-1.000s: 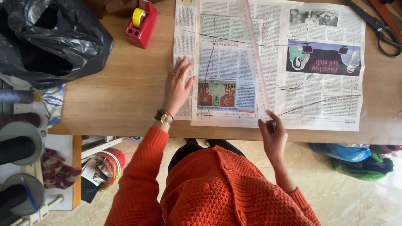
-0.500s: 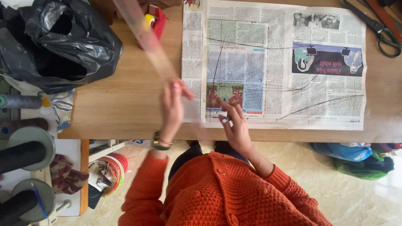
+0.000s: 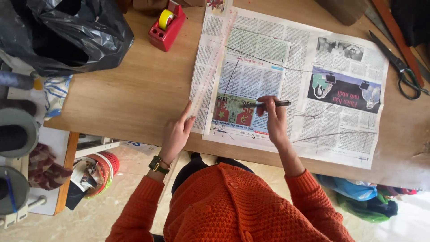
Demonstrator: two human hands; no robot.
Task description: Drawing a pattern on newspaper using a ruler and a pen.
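Single head view, straight down, close

A dark slim pen (image 3: 268, 104) lies level in the right hand (image 3: 274, 120), tip pointing left over the spread newspaper (image 3: 286, 76). A clear long ruler (image 3: 210, 71) – slanting away – sits under the left hand (image 3: 177, 132), fingertip pressed on its near end.

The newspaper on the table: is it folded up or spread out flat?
Spread out flat. The newspaper lies open on the wooden table, pages showing, with the left hand by its edge.
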